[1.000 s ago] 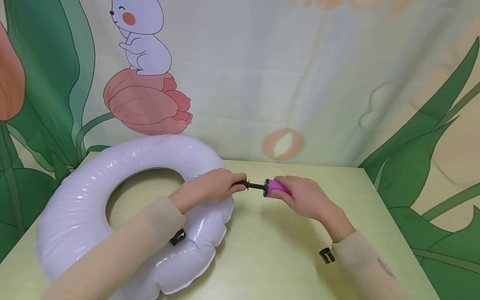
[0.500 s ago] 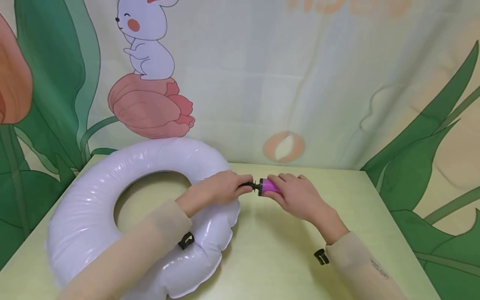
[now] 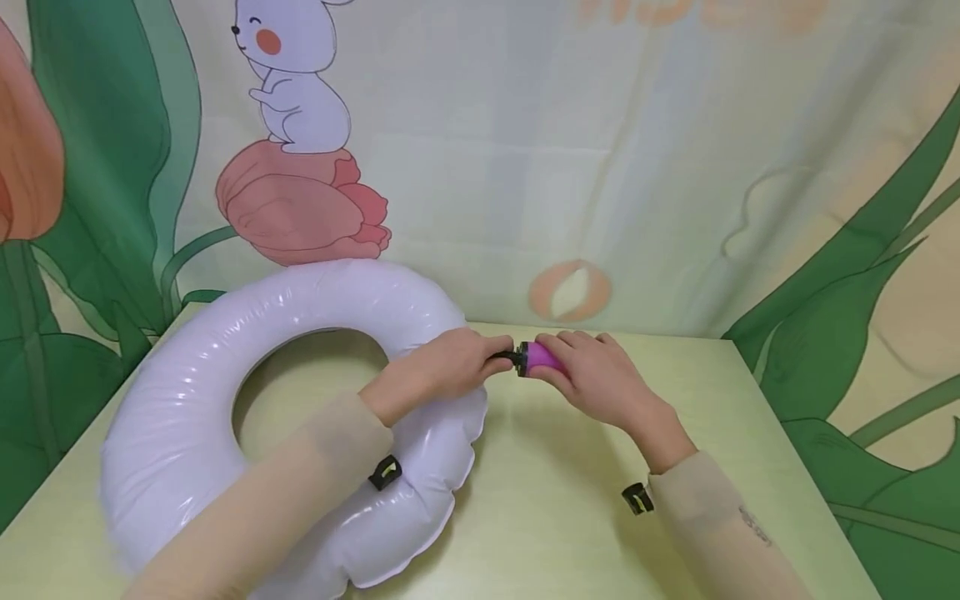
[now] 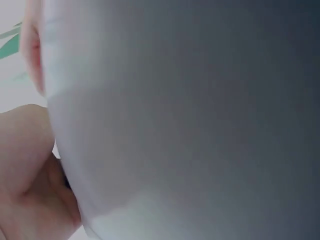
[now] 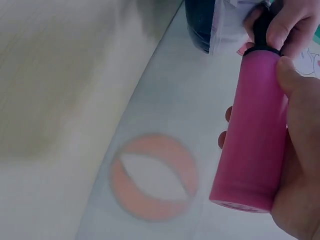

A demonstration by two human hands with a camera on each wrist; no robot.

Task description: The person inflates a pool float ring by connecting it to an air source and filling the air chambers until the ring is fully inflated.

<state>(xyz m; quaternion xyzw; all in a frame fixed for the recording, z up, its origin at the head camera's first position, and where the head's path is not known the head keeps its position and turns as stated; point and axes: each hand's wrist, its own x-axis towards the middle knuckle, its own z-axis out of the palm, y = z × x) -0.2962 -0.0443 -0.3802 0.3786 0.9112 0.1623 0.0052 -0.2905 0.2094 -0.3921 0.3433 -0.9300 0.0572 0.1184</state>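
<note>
My right hand point(image 3: 600, 375) grips the pink barrel of a small hand pump point(image 5: 250, 130), its thumb along one side and fingertips showing past the other. The pump's black handle point(image 5: 262, 27) is held by my left hand point(image 3: 446, 364), tight against the barrel's end. Under the left forearm lies a white inflatable swim ring point(image 3: 168, 417), puffed up, with a wrinkled seam along its right edge. In the left wrist view, the ring's pale surface point(image 4: 150, 125) fills most of the picture and hides part of the left hand point(image 4: 30, 200).
Both hands are above a pale yellow-green table point(image 3: 540, 517). Behind it hangs a printed curtain point(image 3: 480, 167) with a rabbit, flowers and leaves. A black clip-like piece point(image 3: 637, 498) sits by the right sleeve, another black piece point(image 3: 386, 472) by the left.
The pump's black rod, drawn out a second ago, is now pushed into the pink barrel. The two hands have come closer together.
</note>
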